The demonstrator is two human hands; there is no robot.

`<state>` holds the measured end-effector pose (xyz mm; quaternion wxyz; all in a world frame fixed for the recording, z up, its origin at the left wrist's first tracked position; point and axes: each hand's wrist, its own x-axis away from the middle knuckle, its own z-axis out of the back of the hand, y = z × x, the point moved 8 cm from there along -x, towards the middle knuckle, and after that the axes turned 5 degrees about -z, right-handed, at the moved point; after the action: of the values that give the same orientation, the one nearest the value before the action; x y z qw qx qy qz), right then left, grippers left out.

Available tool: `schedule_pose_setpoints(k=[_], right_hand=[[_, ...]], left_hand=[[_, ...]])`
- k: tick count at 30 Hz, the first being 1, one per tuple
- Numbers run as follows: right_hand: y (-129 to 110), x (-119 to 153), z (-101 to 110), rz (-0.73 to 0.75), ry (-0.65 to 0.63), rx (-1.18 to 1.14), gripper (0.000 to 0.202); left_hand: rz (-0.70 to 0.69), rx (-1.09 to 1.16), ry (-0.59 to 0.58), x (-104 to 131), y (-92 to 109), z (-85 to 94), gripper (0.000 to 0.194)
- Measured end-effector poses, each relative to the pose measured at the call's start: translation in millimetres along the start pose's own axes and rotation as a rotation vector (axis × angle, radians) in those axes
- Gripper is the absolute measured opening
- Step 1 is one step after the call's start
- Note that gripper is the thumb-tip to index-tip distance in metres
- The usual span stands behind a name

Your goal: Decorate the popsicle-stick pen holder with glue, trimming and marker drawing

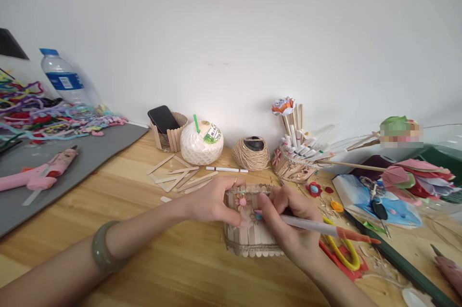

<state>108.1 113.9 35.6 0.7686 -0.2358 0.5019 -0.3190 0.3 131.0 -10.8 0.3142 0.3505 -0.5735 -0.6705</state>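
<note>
A small craft-stick box [252, 237] lies on the wooden table, trimmed with twine and scalloped stick ends, with a pink-centred flower [243, 202] on its face. My left hand [218, 206] grips the box at its left side, thumb across the face and fingers at the top edge. In my right hand [296, 220] is a white pen [312, 224] with an orange end pointing right. Its tip is hidden behind my fingers, close to a second flower [257, 217] with some blue and pink on it.
Loose craft sticks [176, 177], a white marker [226, 169], a wrapped coconut [202, 142] and a twine ball [251, 153] lie behind the box. Yellow-handled scissors [341, 249] are at right. A pink glue gun [43, 174] rests on the grey mat [104, 153] at left.
</note>
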Motion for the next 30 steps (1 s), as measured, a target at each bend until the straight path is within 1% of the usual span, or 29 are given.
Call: schedule_pose_setpoints(k=[5,11,19,24,30], right_hand=[[9,2,-2,-0.050,-0.014,-0.060,0.036],[8,2,-2,-0.048,-0.041,-0.024,0.035],[15,4,-1,-0.078,-0.009,-0.116,0.035],[13,3,-3,-0.057,-0.033,-0.110,0.034],[12,3,-1,-0.042,-0.009,-0.111,0.033]], left_hand=[[0.003,0.019,0.002,0,0,-0.2,0.031],[0.034,0.035,0.011,2,-2,1.1,0.033],[0.011,0.073,-0.010,0,0,-2.2,0.032],[0.009,0.044,-0.018,2,0,-1.5,0.032],[-0.008,0.019,-0.014,1,-1,-0.5,0.031]])
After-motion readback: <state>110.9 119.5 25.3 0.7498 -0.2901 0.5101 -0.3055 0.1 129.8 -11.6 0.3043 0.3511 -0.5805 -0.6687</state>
